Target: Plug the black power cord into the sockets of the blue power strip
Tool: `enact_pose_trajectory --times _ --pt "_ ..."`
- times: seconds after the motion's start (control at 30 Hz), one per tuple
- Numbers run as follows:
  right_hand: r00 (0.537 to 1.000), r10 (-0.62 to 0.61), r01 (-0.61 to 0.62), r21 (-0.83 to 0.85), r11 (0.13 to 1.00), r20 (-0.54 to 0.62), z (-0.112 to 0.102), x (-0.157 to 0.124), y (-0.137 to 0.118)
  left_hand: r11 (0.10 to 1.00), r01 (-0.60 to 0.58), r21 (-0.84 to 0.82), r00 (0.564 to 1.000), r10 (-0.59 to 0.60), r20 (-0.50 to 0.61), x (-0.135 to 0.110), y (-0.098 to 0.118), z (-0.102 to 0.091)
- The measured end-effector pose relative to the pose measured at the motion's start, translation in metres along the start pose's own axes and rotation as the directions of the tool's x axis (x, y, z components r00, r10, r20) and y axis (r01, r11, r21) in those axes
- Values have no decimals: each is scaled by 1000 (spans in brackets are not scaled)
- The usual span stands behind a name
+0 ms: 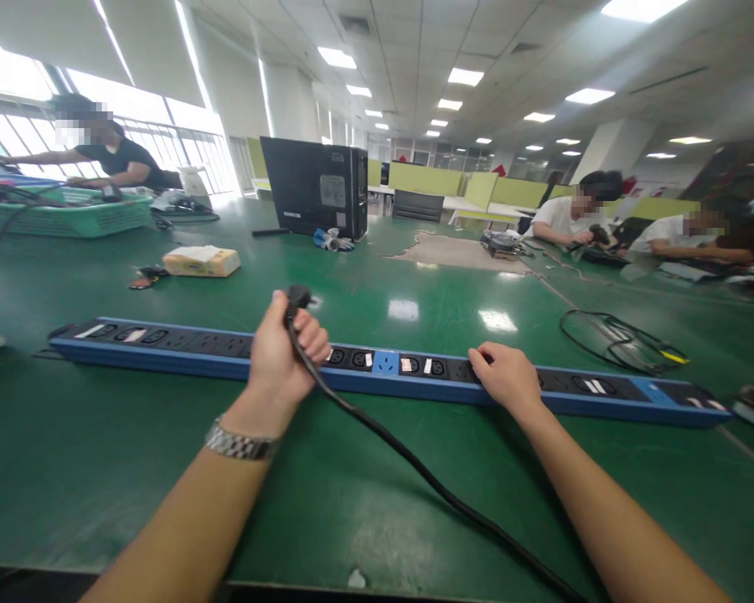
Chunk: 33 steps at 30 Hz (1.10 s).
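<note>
A long blue power strip (386, 383) with black sockets and several white labels lies across the green table. My left hand (282, 343) is closed round a black power plug (298, 296), held up just above the strip's left half. From the plug a thick black cable (415, 465) runs down to the lower right, past the table's front edge. On the strip's right half rests my right hand (508, 374), its fingers curled over the strip's body and gripping it. The fingertips of that hand are partly hidden.
Behind the strip are a tissue pack (202, 260), a black computer case (314, 188) and blue-grey gloves (333, 240). A green basket (94, 218) stands at far left. A coiled black cable (622, 339) lies at right. Other people (575, 213) sit around the table.
</note>
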State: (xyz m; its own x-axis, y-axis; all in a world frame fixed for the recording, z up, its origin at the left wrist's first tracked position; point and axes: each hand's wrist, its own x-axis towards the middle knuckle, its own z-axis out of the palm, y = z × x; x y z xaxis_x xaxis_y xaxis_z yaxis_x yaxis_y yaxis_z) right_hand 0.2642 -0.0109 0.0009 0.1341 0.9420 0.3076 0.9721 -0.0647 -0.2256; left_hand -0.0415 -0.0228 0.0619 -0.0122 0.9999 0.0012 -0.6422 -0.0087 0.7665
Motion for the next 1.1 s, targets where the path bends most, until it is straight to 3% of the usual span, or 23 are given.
enact_pose_trajectory --times 0.07,0.13,0.2,0.4,0.63,0.77,0.87,0.97,1.1 --pt "1000 3 -3 -3 1000 5 -1 0 -1 991 121 56 991 -118 -58 5 14 -24" --pt "1000 4 -4 -12 1000 8 -2 0 -2 920 345 188 939 -335 -82 7 17 -46" --pt "1000 4 -4 -18 1000 10 -2 0 -3 854 425 299 905 -403 -137 6 13 -60" --pt "1000 10 -10 -16 1000 10 -3 -2 -3 757 399 517 916 -312 -250 2 1 -64" --pt "1000 16 -15 -10 1000 18 -2 -1 -4 616 276 738 960 -143 -240 3 -11 -64" --pt "1000 12 -12 -4 1000 14 -1 -1 -2 574 274 771 960 -121 -251 5 -14 -70" --pt "1000 16 -16 -5 1000 10 0 -1 -2 661 276 698 957 -124 -260 -1 -10 -64" --pt "1000 12 -12 -8 1000 12 0 -1 -2 786 216 579 976 -164 -142 -15 -5 -41" --pt "1000 23 -23 -12 1000 7 -1 -1 -3 779 198 595 971 -239 -10 -26 -16 -2"
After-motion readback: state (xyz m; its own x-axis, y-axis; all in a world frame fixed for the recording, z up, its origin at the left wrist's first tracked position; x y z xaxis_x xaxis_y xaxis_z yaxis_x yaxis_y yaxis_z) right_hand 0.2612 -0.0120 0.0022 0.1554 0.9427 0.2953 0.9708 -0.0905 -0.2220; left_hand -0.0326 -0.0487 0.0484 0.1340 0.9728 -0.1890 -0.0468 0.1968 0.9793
